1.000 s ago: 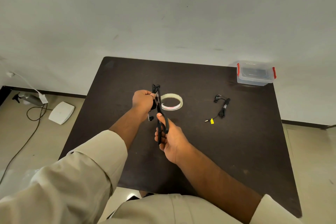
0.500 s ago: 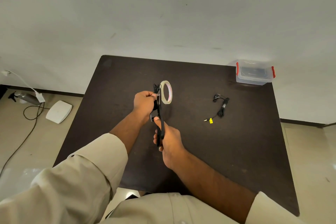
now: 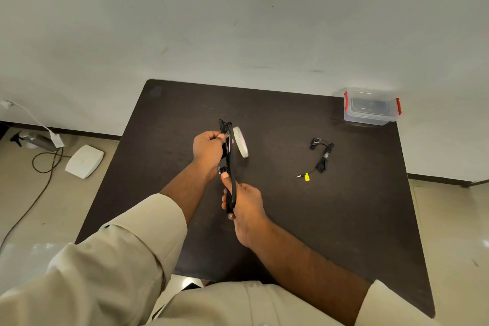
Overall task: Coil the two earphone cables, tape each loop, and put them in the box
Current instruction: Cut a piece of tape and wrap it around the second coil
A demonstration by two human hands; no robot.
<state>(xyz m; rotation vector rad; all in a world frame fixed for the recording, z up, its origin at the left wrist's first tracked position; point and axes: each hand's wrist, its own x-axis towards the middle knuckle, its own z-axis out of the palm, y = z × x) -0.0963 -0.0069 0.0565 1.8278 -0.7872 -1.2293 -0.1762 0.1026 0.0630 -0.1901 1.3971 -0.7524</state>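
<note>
My left hand point(image 3: 207, 149) grips a coiled black earphone cable point(image 3: 225, 126) above the dark table point(image 3: 172, 119). A roll of clear tape point(image 3: 240, 141) hangs upright just right of that hand, apparently by a strip of tape running to the coil. My right hand point(image 3: 247, 209) holds black scissors point(image 3: 232, 188), their blades pointing up towards my left hand. A second earphone cable point(image 3: 324, 157), bundled, with a yellow tag near its plug, lies on the table to the right. The clear box point(image 3: 370, 108) with red clips stands at the back right corner with its lid on.
The table's far edge meets a white wall. On the floor to the left lie a white flat device point(image 3: 84, 161), a dark cord point(image 3: 39, 167) and a spray bottle point(image 3: 34, 139).
The tape roll has risen from lying flat on the table to hanging upright beside my left hand. My right hand with the scissors has shifted slightly nearer the coil.
</note>
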